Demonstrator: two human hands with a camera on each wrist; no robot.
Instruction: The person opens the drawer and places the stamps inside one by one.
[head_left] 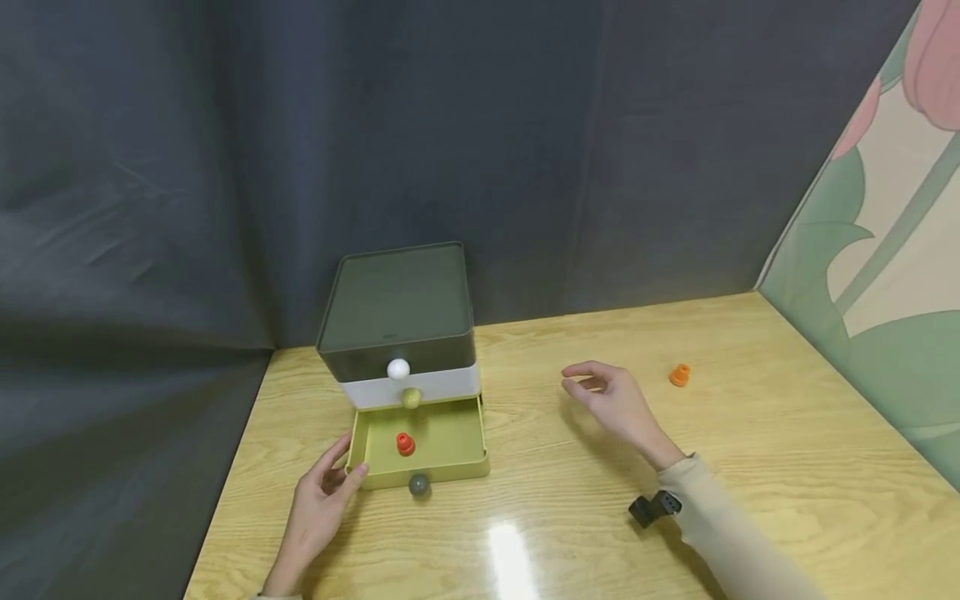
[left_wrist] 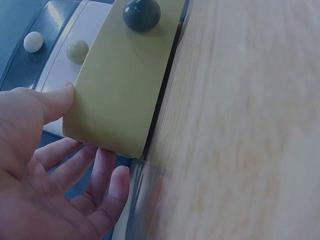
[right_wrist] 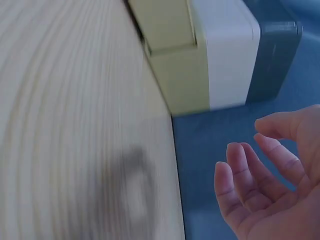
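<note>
A small chest of stacked drawers has a dark green top section, a white drawer and an olive-green bottom drawer. The bottom drawer is pulled out, and a small red stepped piece lies in it. At that drawer's left front corner, my left hand grips it, thumb on the front rim and fingers by the side wall. My right hand is held above the table right of the chest, fingers loosely bent around nothing. Beyond it, an orange stepped piece stands on the table.
The chest stands on a wooden table near a dark curtain at the back. Round knobs stick out in front: white, light green and dark grey. A flower-patterned panel borders the right side.
</note>
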